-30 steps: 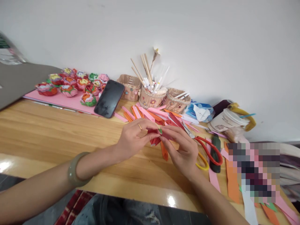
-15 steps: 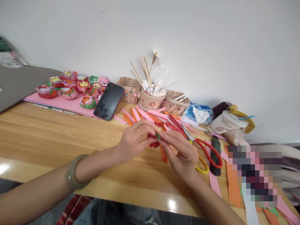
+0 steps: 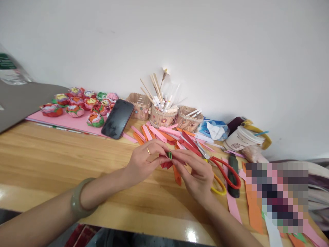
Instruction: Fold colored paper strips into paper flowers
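Note:
My left hand (image 3: 145, 159) and my right hand (image 3: 196, 173) meet over the wooden table (image 3: 102, 164). Between their fingertips is a small folded green paper piece (image 3: 169, 155), pinched from both sides. Red folded paper (image 3: 166, 165) shows just below the fingertips; whether it is joined to the green piece I cannot tell. Behind my hands lies a pile of pink, orange and red paper strips (image 3: 156, 133). Scissors with red handles (image 3: 226, 171) rest just right of my right hand, beside a yellow handle (image 3: 219, 185).
Several paper flowers (image 3: 74, 110) sit on pink sheets (image 3: 61, 121) at the left, with a black phone (image 3: 117, 119) beside them. Decorated baskets (image 3: 163, 117) stand along the wall. At the right are a paper cup (image 3: 241, 138), a dark green tube (image 3: 233, 178) and long orange strips (image 3: 253, 209).
The camera view has tilted slightly, so the table items appear lower. Both hands keep their pinch, and the green piece between the fingertips shows at a slightly different angle.

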A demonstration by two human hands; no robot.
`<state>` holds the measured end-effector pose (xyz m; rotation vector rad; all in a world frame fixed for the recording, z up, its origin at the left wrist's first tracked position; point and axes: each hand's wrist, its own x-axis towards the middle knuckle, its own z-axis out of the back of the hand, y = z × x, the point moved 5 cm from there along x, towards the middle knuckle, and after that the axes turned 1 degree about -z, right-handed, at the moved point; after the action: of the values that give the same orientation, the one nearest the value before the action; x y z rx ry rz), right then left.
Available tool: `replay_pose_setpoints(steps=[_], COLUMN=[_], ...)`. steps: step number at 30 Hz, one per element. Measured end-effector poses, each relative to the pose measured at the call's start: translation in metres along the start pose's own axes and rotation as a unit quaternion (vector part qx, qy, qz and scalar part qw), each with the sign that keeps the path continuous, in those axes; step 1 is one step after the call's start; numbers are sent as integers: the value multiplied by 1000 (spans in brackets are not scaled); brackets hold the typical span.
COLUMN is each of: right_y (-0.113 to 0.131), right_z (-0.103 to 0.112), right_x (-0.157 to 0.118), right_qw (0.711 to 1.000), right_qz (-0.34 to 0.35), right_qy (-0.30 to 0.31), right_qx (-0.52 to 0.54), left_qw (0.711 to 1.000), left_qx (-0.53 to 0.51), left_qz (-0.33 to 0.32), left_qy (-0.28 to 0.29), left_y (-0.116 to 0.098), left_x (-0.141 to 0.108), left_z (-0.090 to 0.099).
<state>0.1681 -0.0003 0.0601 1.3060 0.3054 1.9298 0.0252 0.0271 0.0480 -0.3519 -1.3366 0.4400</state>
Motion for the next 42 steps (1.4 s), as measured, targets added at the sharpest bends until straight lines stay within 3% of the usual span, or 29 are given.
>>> replay_pose_setpoints(steps=[8, 15, 19, 21, 25, 29, 34, 39, 42], right_y=[-3, -5, -13, -20, -34, -43, -54, -62, -64], right_z=[0, 0, -2, -5, -11, -17, -25, -30, -28], right_x=[-1, -1, 3, 3, -1, -4, -8, -10, -11], right_qw=[1000, 1000, 994, 981, 929, 888, 856, 834, 837], right_qz=[-4, -10, -83, -150, -286, -351, -404, -433, -430], right_qy=[-5, -5, 17, 43, 59, 64, 104, 134, 123], right_qx=[7, 12, 65, 113, 227, 290, 307, 314, 315], left_qw=[997, 998, 987, 964, 879, 813, 770, 760, 754], left_qx=[-31, -51, -108, -169, -272, -284, -278, -279, -292], left_qz=[63, 24, 117, 206, 379, 483, 542, 558, 562], left_qy=[-10, -31, -21, 7, 98, 160, 190, 182, 176], left_y=[4, 4, 13, 22, 35, 42, 49, 50, 47], left_x=[-1, -2, -4, -5, -8, -11, -18, -20, -18], left_z=[0, 0, -4, -9, -19, -19, -21, -23, -24])
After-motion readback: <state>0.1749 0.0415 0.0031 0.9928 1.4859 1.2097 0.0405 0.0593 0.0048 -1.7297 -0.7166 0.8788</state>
